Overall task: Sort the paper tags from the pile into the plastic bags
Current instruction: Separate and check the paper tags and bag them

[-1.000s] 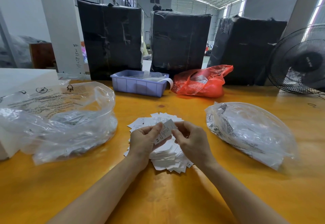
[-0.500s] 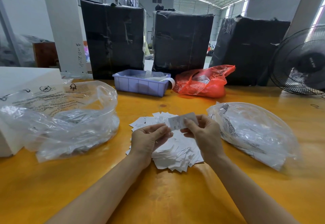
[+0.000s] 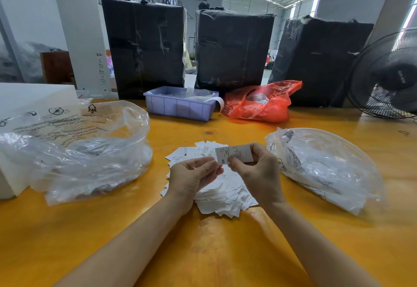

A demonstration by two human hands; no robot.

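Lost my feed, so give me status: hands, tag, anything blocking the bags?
Right hand pinches one paper tag, marked XS. Left hand open, holding nothing, over the pile. Both plastic bags unobstructed.

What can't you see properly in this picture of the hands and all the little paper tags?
- Held tag, head view: only "XS" reads; the other print is too small.
- Pile of tags: its middle is hidden behind the left hand and right hand.
- Blue bin: its wall hides what is inside.
- Fan: cut off by the right edge.
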